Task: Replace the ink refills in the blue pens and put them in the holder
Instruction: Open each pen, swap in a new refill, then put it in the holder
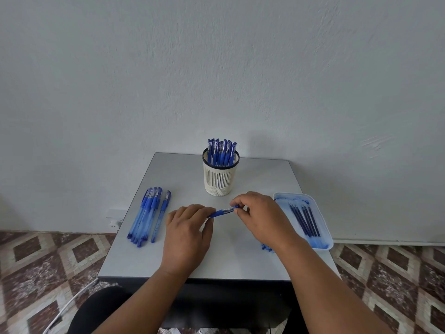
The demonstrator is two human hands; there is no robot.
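A blue pen (pixel 222 211) is held level above the middle of the grey table (pixel 252 263), between both hands. My left hand (pixel 187 233) grips its barrel end, and my right hand (pixel 260 215) pinches its cap end. A cream slotted holder (pixel 220 177) stands at the back centre with several blue pens (pixel 222 151) upright in it. Several more blue pens (pixel 148 215) lie in a row at the left. A pale tray (pixel 323 218) at the right holds several dark blue refills (pixel 305 219).
Small blue bits (pixel 266 247) lie on the table just under my right forearm. The table stands against a white wall. A patterned tile floor lies on both sides, with a white cable (pixel 67 307) at the lower left.
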